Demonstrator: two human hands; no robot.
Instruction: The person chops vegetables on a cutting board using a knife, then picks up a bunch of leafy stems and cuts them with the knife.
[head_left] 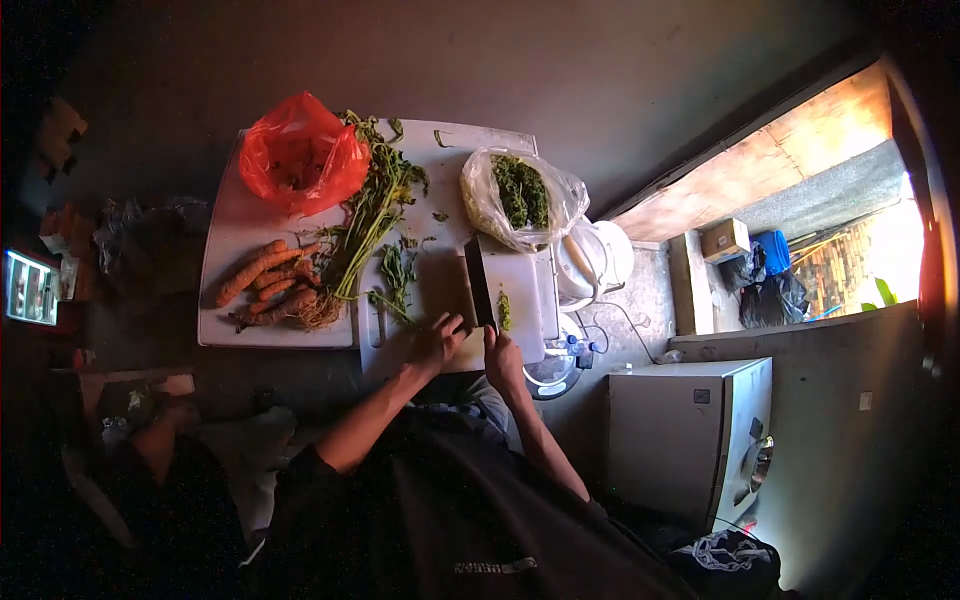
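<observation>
My right hand [504, 362] is closed around the handle of a knife [480, 290], whose broad dark blade points away from me over a white cutting board [526, 318]. Just right of the blade lies a short line of chopped greens [505, 312]. Left of the knife, my left hand [437, 343] rests low over the board with its fingers bent together; whatever they grip, if anything, cannot be made out. Beyond that hand lies a loose leafy sprig [398, 278]. A bundle of long green stalks [368, 235] stretches along the table farther left.
Carrots [252, 273] lie on the white table [225, 318] at left, below a red plastic bag [300, 165]. A clear plastic bag [570, 205] of cut greens stands at the far right. A white appliance [605, 260] is beside the table. Another person's arm [158, 440] shows at lower left.
</observation>
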